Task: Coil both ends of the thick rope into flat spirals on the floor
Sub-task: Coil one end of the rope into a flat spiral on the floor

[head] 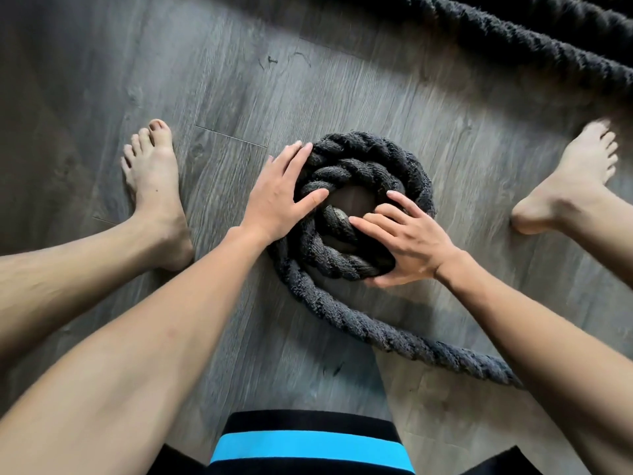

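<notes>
head view looks straight down at a thick dark rope (346,317) wound into a rough coil (394,162) on a grey wood-plank floor (239,97), between two bare feet. the left hand (281,197) lies flat on the coil's left side, fingers spread apart and pressing down, not clamped round anything; its fingertips reach the outer turn at the far edge, and its thumb points in toward the middle of the coil. the right hand (404,241) is on the near right side, fingers bent and partly apart, laid over the inner turns, with the thumb tucked under the near edge of the coil so the hand cups that part of the rope. between the two sets of fingers a bare patch of floor shows in the coil's centre, and just beside the right fingertips the rope's end sits in the innermost turn. the turns ride up on each other near the right hand, so the spiral is not flat there. from below the left wrist the loose rope runs out along the floor toward the lower right, passing under the right forearm. well beyond the fingers, across the top right corner, another stretch of the same thick rope (534,39) lies on the floor. the left foot (154,186) stands well left of the left hand, the right foot (565,180) well right of the right hand.
</notes>
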